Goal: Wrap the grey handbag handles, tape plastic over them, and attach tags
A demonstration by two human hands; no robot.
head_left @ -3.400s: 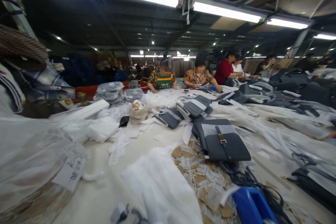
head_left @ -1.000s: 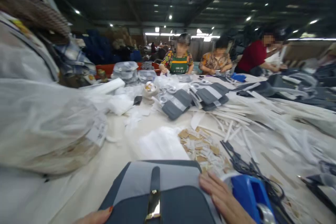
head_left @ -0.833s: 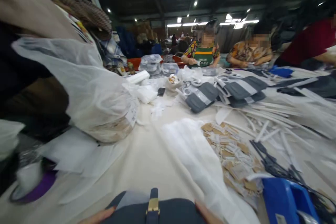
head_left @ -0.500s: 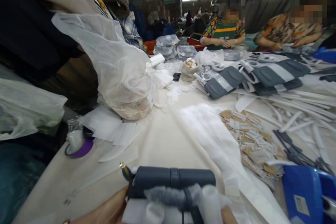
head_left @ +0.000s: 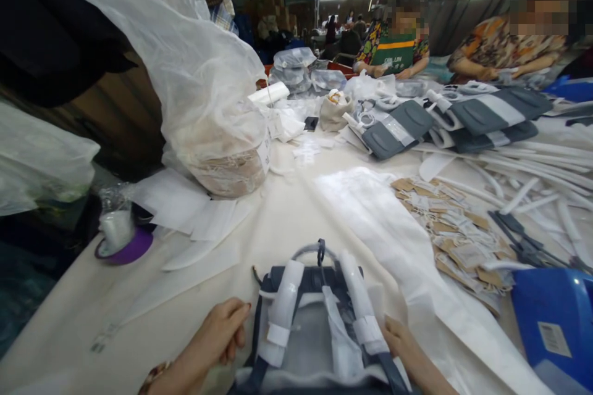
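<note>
A dark grey-blue backpack (head_left: 308, 339) lies on the table right in front of me, its strap side up. White foam wrap covers both shoulder straps, the left strap (head_left: 286, 296) and the right strap (head_left: 359, 296). A carry loop (head_left: 320, 250) stands up at its top end. Just left of the bag, my left hand (head_left: 225, 330) has its fingers curled together, with nothing visible in them. My right hand (head_left: 403, 345) is closed at the bag's right side, by the wrapped strap; its fingertips are partly hidden there.
Purple tape (head_left: 132, 247) lies at left, near a plastic-wrapped bundle (head_left: 227, 166). White sheeting (head_left: 370, 216) runs down the middle. Cardboard tags (head_left: 458, 241), dark scissors (head_left: 519, 234) and a blue plastic object (head_left: 551, 321) lie at right. Grey bags (head_left: 398, 129) lie farther back; two people work across the table.
The backpack has turned from its rolled dark end toward me to lying with wrapped straps up. Both hands, mostly hidden before, now show at its sides. The camera view has shifted slightly.
</note>
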